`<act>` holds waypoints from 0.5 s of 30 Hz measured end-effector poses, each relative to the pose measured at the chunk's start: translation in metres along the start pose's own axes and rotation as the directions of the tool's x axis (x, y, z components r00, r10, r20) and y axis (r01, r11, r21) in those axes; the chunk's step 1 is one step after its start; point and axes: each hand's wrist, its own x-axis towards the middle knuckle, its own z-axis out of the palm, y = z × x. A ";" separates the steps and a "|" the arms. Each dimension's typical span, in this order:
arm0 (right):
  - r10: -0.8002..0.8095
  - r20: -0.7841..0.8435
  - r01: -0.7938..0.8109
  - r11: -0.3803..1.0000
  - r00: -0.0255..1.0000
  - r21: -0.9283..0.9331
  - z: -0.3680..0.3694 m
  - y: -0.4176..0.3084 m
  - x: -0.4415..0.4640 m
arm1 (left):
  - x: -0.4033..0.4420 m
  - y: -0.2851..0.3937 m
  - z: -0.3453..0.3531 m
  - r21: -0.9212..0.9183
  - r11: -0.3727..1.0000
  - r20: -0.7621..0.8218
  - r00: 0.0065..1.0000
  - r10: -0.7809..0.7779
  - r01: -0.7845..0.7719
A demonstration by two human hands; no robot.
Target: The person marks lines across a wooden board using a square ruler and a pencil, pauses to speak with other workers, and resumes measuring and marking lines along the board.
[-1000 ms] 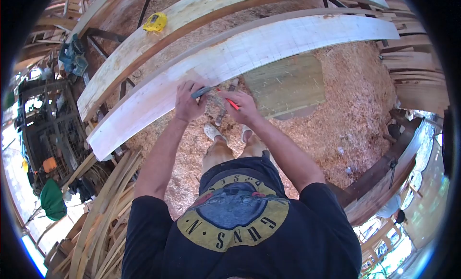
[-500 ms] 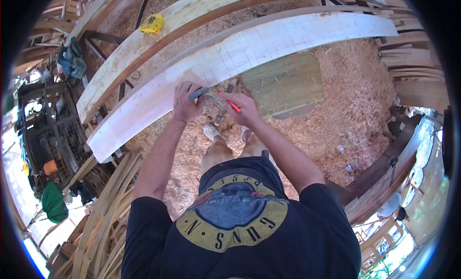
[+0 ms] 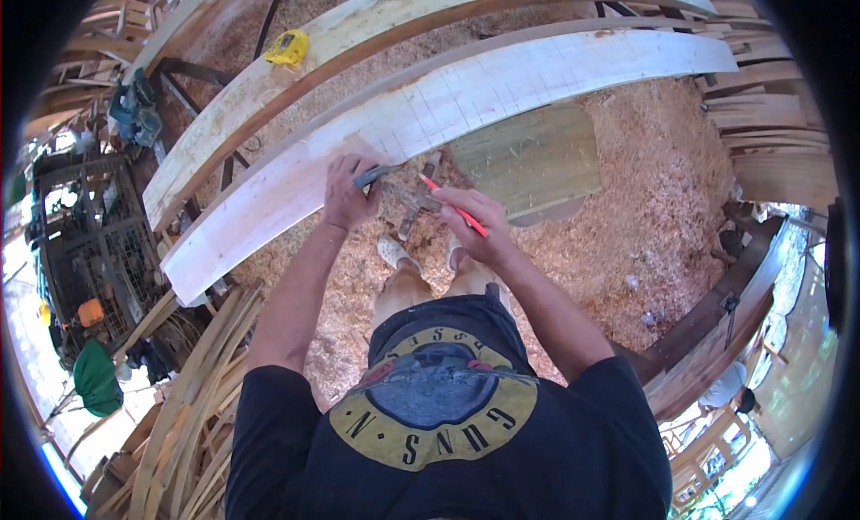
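My left hand (image 3: 349,190), closed on a grey tool (image 3: 371,174) best held steady against the pale plank (image 3: 448,99); my right hand (image 3: 473,217), pinching a red pencil (image 3: 469,220).

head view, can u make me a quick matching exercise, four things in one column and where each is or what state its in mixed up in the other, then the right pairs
Things
1. red pencil
2. grey tool
3. yellow object
4. pale plank

Places and states
A. lying on the farther curved beam
B. marked with a row of lines across it
C. in the person's right hand
D. in the person's left hand

Right pairs: 1-C, 2-D, 3-A, 4-B
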 end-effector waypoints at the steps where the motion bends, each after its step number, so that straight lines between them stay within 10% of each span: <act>1: 0.031 -0.001 -0.031 1.000 1.000 -0.001 -0.002 0.005 -0.010 | -0.001 0.002 -0.002 -0.008 1.000 0.005 1.000 -0.002 0.002; 6: 0.278 0.021 -0.279 0.954 0.960 0.115 -0.003 0.028 -0.056 | -0.016 0.007 -0.018 -0.073 0.997 -0.012 1.000 0.015 -0.016; 12: 0.431 0.060 -0.434 0.900 0.900 0.035 -0.005 0.039 -0.086 | -0.031 0.046 -0.094 -0.288 0.893 0.181 0.935 -0.304 0.346; 15: 0.641 0.140 -0.654 0.751 0.755 0.088 -0.006 0.031 -0.083 | -0.022 0.065 -0.128 -0.238 0.943 -0.030 0.969 -0.244 0.231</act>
